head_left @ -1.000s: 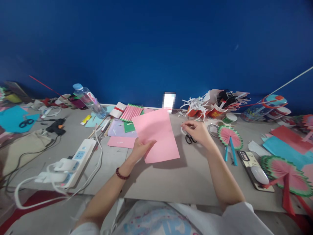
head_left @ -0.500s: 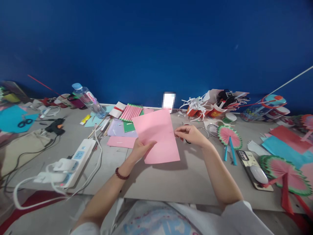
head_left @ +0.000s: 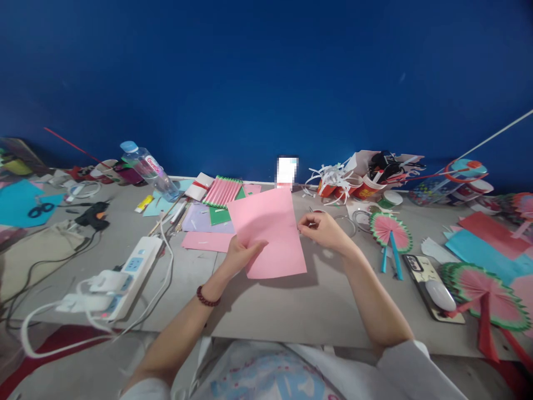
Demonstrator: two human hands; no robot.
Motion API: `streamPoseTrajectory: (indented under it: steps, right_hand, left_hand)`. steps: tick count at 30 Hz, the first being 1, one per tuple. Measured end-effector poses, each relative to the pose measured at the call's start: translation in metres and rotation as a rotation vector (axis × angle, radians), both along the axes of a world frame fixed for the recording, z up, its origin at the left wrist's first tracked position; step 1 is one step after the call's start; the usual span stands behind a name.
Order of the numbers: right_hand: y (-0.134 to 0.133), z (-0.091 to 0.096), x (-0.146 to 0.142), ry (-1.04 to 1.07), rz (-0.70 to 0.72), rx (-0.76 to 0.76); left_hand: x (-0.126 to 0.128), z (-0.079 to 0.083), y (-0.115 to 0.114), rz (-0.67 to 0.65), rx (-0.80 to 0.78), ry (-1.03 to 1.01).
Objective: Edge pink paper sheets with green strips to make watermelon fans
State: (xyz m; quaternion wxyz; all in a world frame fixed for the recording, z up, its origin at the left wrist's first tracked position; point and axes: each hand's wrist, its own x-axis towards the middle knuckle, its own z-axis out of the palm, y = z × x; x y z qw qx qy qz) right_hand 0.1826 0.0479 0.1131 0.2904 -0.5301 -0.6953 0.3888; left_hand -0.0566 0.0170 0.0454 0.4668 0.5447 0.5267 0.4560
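Observation:
A pink sheet of paper [head_left: 277, 233] is held up over the table, tilted. My left hand [head_left: 241, 256] grips its lower left side, with the thumb lying across the front and the fingers behind it. Beside the sheet's right edge is my right hand [head_left: 322, 230], its fingers curled together in a pinch. Whatever lies between those fingertips is too small to make out. Under the sheet's left side lie a pink paper strip [head_left: 204, 241] and a lilac sheet [head_left: 200, 218].
On the left are a power strip [head_left: 135, 272] with cables, a tilted water bottle [head_left: 152, 172] and a glue gun [head_left: 95, 215]. Pleated pink paper [head_left: 225, 191] lies behind. To the right are paper fans [head_left: 391, 232], a phone [head_left: 428, 286] under a mouse [head_left: 440, 294], and cups [head_left: 368, 186].
My right fingers have curled in slightly and sit a touch away from the sheet's edge. The left hand and the sheet have barely moved.

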Motion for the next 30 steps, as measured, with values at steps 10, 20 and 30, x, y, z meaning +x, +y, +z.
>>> streamPoseTrajectory:
  steps: [10, 20, 30]
  right_hand:
    - [0.006, 0.000, 0.016, -0.100, -0.303, 0.337]
    - [0.010, 0.003, 0.033, -0.156, -0.266, 0.244]
    - [0.005, -0.005, 0.019, 0.116, 0.032, -0.051]
  left_hand:
    - [-0.002, -0.001, 0.002, 0.042, -0.016, -0.034]
    - [-0.004, -0.002, 0.004, 0.022, -0.035, -0.129]
    - [-0.001, 0.000, 0.005, 0.001, -0.113, -0.279]
